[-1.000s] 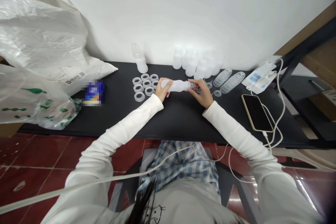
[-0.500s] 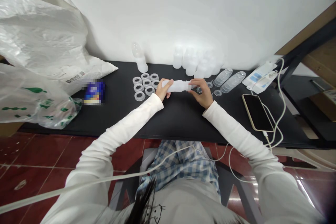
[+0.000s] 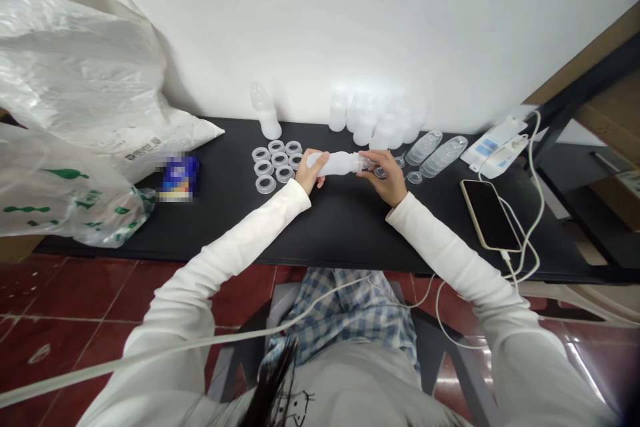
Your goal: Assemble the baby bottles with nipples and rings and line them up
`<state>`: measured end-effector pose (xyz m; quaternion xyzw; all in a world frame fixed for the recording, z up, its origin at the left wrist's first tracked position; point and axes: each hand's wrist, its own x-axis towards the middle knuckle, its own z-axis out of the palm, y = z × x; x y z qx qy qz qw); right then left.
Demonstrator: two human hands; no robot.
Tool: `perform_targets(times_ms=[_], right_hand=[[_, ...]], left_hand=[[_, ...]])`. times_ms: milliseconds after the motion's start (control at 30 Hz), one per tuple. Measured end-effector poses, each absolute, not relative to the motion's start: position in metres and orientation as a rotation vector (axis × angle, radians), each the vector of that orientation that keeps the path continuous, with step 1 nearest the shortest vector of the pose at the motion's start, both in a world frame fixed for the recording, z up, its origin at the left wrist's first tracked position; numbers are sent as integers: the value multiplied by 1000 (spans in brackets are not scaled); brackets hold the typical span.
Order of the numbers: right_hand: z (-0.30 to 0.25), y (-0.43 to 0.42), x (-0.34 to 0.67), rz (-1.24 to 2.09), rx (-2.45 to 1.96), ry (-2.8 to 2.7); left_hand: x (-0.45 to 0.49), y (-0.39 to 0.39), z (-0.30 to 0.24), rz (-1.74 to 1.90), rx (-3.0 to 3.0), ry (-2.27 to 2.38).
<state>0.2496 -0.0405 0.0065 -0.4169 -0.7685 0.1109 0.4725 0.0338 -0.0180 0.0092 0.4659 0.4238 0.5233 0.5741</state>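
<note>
Head view: bottle held sideways just above the surface. Left hand, grip closed round its base. Right hand, grip pinched at the neck end. Hold unchanged from a second ago. Loose rings lie just beside my left hand.

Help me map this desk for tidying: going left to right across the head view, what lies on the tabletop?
plastic bags → blue packet → plastic rings → left hand → bottle → right hand → stacked clear caps → phone
</note>
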Motion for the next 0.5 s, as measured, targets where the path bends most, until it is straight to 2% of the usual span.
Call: perform_targets(times_ms=[300,500], right_hand=[[6,-40,251,293,-981,-1891],[2,-41,251,195,-932,-1944]], left_hand=[[32,-21,12,1302,1189,996],[32,-22,14,1277,1183,1064]])
